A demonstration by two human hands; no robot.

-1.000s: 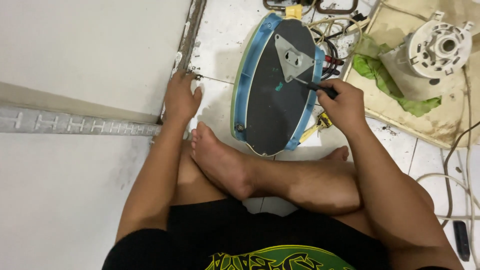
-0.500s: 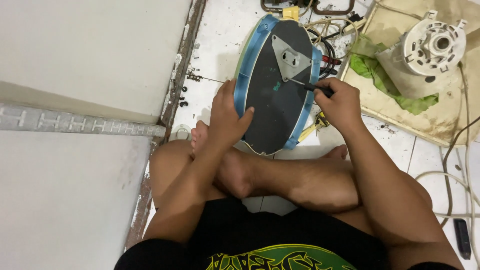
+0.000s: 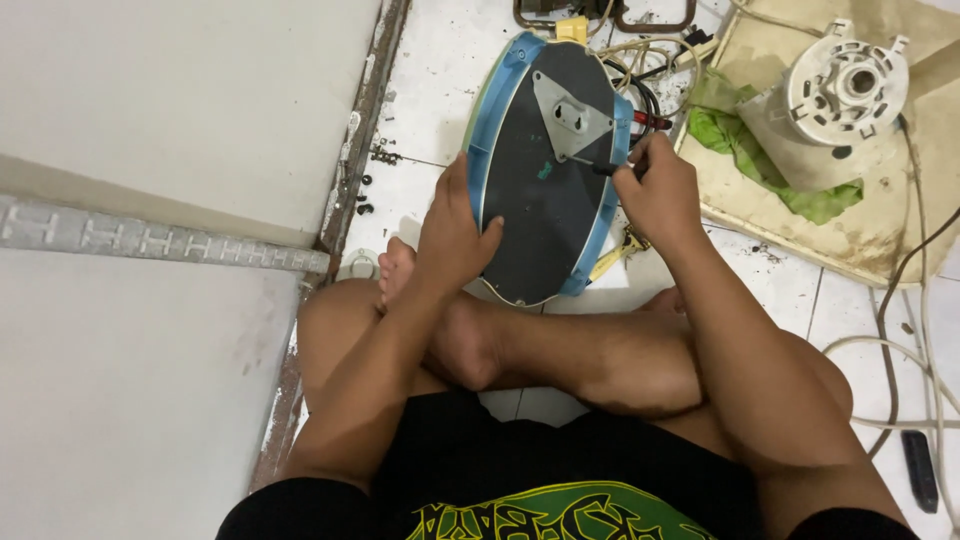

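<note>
An oval blue-rimmed appliance base (image 3: 545, 190) with a dark underside lies on the white tiled floor in front of my crossed legs. A grey triangular metal plate (image 3: 570, 115) is fixed near its far end. My left hand (image 3: 455, 230) grips the base's left rim, thumb on the dark face. My right hand (image 3: 660, 190) holds a thin screwdriver (image 3: 595, 166), its tip pointing at the grey plate's near corner.
Small dark screws (image 3: 365, 195) lie by the metal door track (image 3: 350, 180) at left. A white round plastic motor housing (image 3: 840, 95) and green cloth (image 3: 760, 150) rest on cardboard at right. Cables (image 3: 900, 330) trail along the right; wires (image 3: 650, 60) bunch behind the base.
My left hand moved from the screws by the door track to the base's left rim and settled there. My right hand stayed at the plate with the screwdriver.
</note>
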